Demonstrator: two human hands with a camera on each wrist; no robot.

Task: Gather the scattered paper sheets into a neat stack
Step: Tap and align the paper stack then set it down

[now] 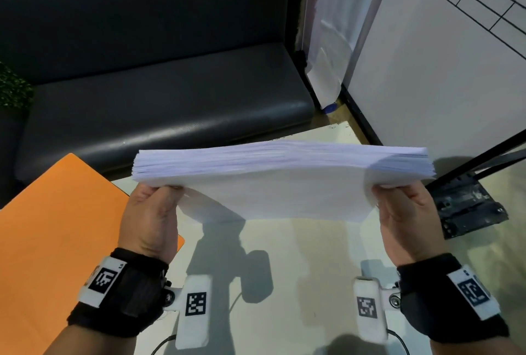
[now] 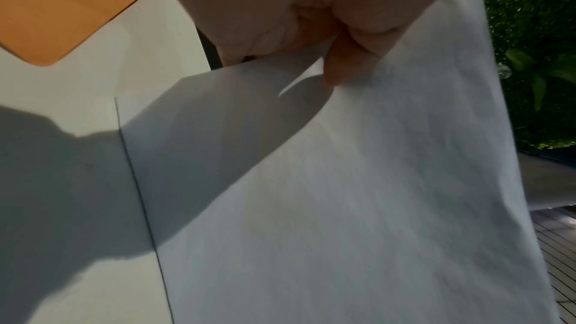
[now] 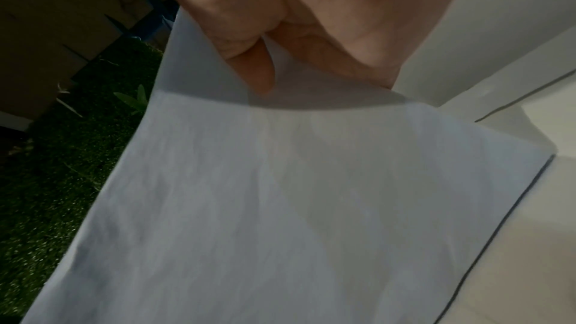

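Behind my work surface runs a dark padded bench (image 1: 159, 76), and to the right stands a white panelled wall (image 1: 444, 50). Below me is the pale table (image 1: 299, 255), with an orange mat (image 1: 57, 229) lying over its left part and shadows of my arms falling across its middle.

I hold the stack of paper sheets (image 1: 284, 184) up off the table, tilted so its thick far edge faces away and the broad face slopes toward me. My left hand (image 1: 149, 218) clamps the stack's left end; from the left wrist view I see a finger (image 2: 343, 68) pressed against the underside of the paper (image 2: 358, 194). My right hand (image 1: 410, 221) clamps the right end the same way, and the right wrist view shows a finger (image 3: 258, 70) lying on the sheet (image 3: 280, 206) with the palm curled above it. The sheets' edges look roughly aligned, with slight fanning at the left corner. I cannot tell whether the lower edge of the stack touches the table. A black metal frame (image 1: 472, 206) sits on the floor to the right, near my right hand.
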